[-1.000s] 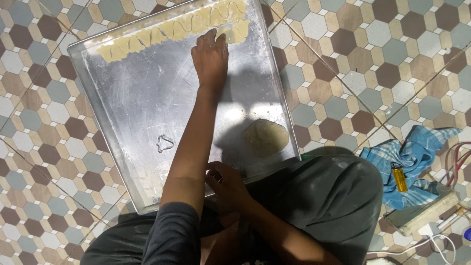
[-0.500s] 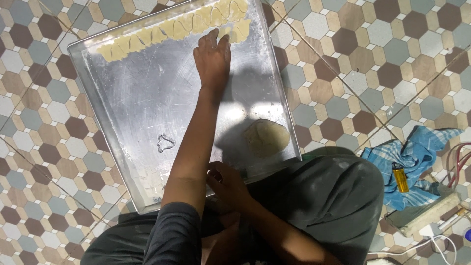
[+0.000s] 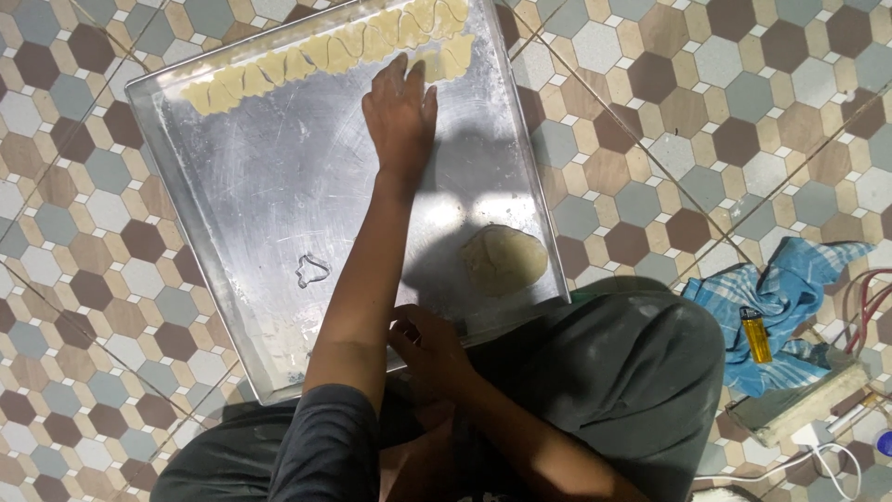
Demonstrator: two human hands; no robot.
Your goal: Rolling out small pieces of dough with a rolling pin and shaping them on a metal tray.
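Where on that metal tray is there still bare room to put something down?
The metal tray is bare across its middle, between the row of cut dough pieces along the far edge and the cookie cutter. The left hand and dough round crowd the right part; the right hand sits at the near rim.

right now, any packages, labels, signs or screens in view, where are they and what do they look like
No screens, signs or packages show.
Lighter: small yellow cylinder with a metal top, lying on the blue cloth at right; any label is too small to tell.
Tray: bare silver metal, no label, on the tiled floor.
Left hand: flat on the tray by the dough pieces.
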